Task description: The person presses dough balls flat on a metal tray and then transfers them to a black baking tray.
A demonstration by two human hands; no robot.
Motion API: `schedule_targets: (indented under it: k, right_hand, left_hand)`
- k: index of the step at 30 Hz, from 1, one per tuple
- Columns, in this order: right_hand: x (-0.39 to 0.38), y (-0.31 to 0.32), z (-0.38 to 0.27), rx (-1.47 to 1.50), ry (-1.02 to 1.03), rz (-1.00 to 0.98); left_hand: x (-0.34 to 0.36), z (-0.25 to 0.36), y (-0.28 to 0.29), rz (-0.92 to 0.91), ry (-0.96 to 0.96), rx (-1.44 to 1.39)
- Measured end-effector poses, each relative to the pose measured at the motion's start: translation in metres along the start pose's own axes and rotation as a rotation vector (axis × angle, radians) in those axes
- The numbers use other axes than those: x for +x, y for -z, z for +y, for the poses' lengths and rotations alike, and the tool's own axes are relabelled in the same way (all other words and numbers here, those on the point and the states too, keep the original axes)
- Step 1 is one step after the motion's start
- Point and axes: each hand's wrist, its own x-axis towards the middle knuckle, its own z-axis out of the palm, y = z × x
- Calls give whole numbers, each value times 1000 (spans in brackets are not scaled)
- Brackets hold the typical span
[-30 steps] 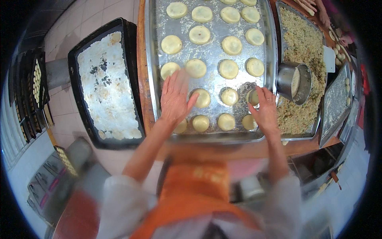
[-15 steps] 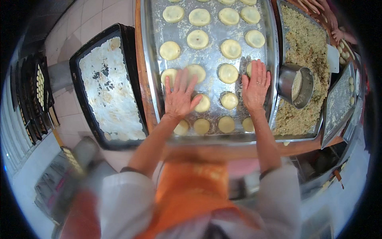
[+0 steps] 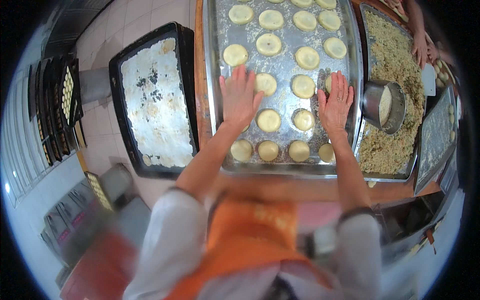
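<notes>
Blk pan (image 3: pixel 155 115) at 9 o'clock of steel tray (image 3: pixel 240 35). L hand (image 3: pixel 239 97) at tray's 8, palm down, fingers spread twd 12, partly hiding dough rounds (image 3: pixel 268 120), which sit in rows on tray. R hand (image 3: pixel 336 107) at 4, likewise; hands apart, can't tell if pressing. Steel pot (image 3: pixel 372 102) at 3, w/ crumbly mix (image 3: pixel 395 60).

I'm making out no readable words, numbers or signs from where I'm standing. Across the front of the orange apron (image 3: pixel 252 230) some pale marks (image 3: pixel 275 216) are showing, possibly lettering, but they are looking too smeared and faint for me to be picking out any character.
</notes>
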Motion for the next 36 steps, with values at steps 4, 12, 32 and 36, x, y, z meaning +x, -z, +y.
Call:
schedule_targets:
  k: [4, 12, 32, 36]
  right_hand:
    - [-2, 8, 4, 168, 25, 91]
    - [-63, 60, 18, 48, 93, -358]
    - [-120, 83, -54, 228, 183, -532]
    - [-120, 77, -58, 214, 196, -508]
  left_hand:
    - [-5, -3, -15, 199, -172, 28]
    - [-62, -6, 32, -81, 98, -193]
    - [-169, 6, 27, -40, -36, -99]
    - [-168, 11, 30, -78, 53, -108]
